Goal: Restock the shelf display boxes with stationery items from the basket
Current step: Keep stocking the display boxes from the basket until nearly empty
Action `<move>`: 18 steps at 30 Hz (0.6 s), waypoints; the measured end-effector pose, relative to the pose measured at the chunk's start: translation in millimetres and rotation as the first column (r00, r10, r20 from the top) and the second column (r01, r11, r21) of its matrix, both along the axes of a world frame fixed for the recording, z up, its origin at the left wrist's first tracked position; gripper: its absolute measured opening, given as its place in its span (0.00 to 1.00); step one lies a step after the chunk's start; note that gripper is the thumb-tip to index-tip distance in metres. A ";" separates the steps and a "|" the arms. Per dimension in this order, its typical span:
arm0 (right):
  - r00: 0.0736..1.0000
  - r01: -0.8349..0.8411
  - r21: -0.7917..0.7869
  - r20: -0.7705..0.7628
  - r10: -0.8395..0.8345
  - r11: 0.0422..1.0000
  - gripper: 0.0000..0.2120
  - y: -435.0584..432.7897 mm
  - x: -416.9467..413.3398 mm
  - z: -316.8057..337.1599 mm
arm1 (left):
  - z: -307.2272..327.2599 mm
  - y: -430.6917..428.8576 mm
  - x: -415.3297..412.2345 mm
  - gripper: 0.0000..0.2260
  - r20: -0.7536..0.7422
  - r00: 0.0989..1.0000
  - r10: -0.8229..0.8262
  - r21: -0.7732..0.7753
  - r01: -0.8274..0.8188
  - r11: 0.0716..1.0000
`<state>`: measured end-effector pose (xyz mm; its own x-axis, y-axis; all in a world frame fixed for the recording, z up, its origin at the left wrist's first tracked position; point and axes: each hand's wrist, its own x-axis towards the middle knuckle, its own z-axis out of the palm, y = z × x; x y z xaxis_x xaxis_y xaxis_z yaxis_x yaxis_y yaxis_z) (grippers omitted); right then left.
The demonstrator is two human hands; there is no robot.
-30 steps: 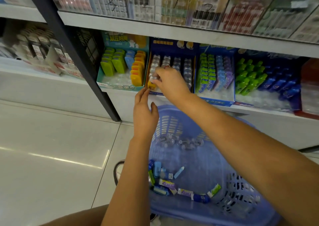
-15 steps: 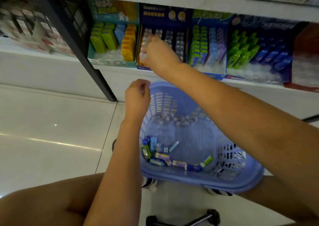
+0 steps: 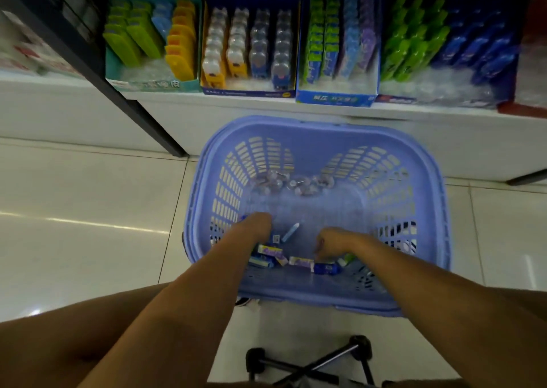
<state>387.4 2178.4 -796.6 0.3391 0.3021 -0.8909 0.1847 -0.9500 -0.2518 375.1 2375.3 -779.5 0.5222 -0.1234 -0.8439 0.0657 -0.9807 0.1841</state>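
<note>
Teal display box [image 3: 154, 85]: front row bare, needs filling.
Left hand [image 3: 255, 227]: among small packs [image 3: 270, 250]; grip hidden, cannot tell.
Basket [image 3: 325, 127]: on the floor, many items unshelved.
Right hand [image 3: 334, 243]: curled over packs; hold unclear.
Pen display box [image 3: 444, 84]: front gaps; restocking looks partway done.

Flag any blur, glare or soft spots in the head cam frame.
Head view: motion blur smears the display boxes, so most of their print is unreadable. Head view: a glare streak crosses the glossy floor at left. Head view: the basket rim is sharper, but the clear items at its far end look hazy. Lighting is flat, with no hard shadows.
</note>
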 end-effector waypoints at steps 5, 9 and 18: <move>0.955 0.259 0.184 0.100 -0.280 0.948 0.11 10.4 10.9 -23.3 | -19.6 -13.9 -1.8 0.17 0.016 0.983 -0.184 0.113 0.181 0.977; 0.882 0.380 0.335 0.151 -0.447 0.862 0.08 18.1 20.8 -40.2 | -24.4 -16.6 5.9 0.21 -0.047 0.987 -0.154 0.137 0.159 0.978; 0.843 0.441 0.467 0.077 -0.532 0.766 0.11 77.3 37.0 -45.9 | 55.6 37.5 47.6 0.13 -0.017 0.976 0.216 0.043 -0.215 0.976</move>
<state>424.4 2255.7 -842.5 0.6933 0.3714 -0.6176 -0.1860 -0.7357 -0.6512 422.7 2412.8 -723.9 0.5147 0.0247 -0.8570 0.2800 -0.9496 0.1408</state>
